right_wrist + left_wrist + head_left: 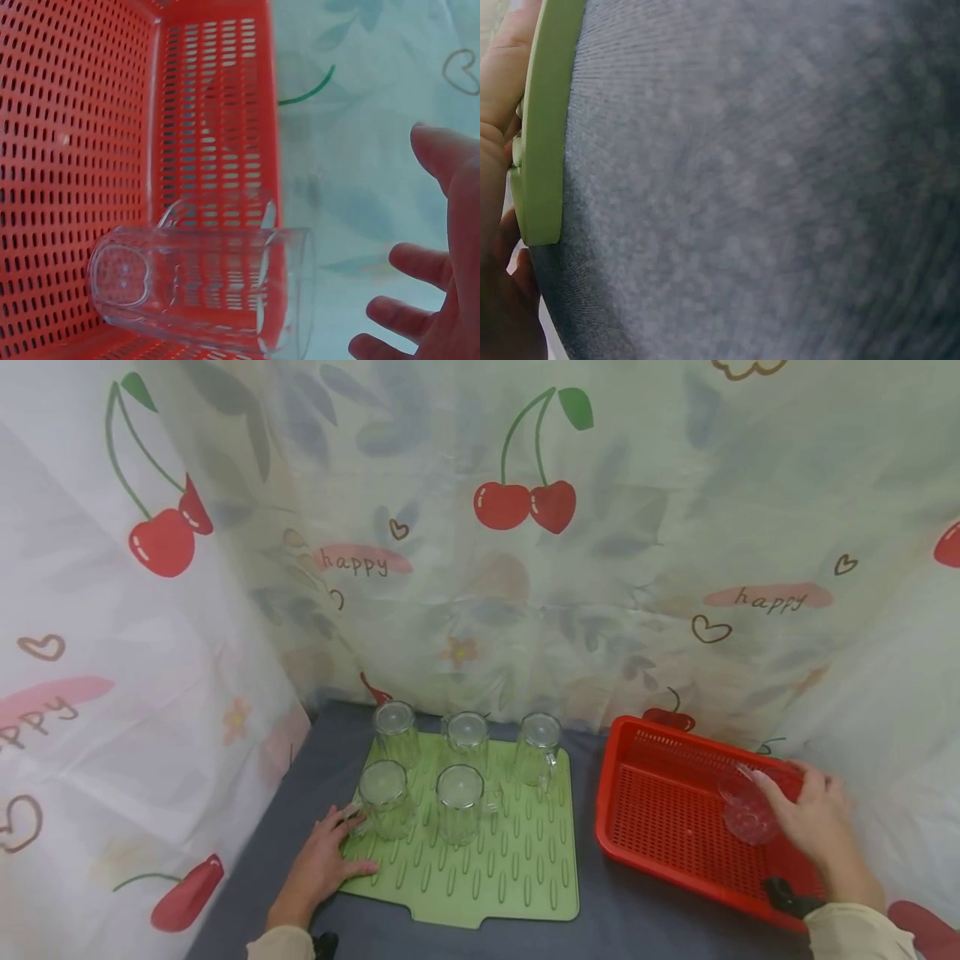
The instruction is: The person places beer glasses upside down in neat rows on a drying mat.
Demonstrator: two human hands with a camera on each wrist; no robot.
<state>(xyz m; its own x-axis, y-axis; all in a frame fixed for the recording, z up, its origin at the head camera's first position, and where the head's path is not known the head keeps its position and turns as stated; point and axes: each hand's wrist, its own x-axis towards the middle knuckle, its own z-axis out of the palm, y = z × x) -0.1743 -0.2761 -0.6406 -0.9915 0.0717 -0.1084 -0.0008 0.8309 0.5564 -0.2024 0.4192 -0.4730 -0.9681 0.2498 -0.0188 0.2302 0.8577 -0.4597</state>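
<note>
In the head view, my left hand (322, 860) rests at the left edge of a green drying mat (525, 877), thumb on its surface and fingers beside the handle of a clear glass mug (386, 802). Its fingers (506, 82) lie along the mat's rim in the left wrist view. Over the right end of a red basket (611, 810) is my right hand (813, 810), close to a clear glass mug (202, 289) inside. The right wrist view shows that hand's fingers (424, 262) spread apart, with a gap between them and the mug's rim. That mug's base is toward the basket floor.
Several more clear glass mugs, including one at the front (460, 806) and one at the back right (538, 747), stand upside down on the mat. Mat and basket sit on a grey cloth (585, 935). A cherry-print curtain (637, 610) hangs close behind and at both sides.
</note>
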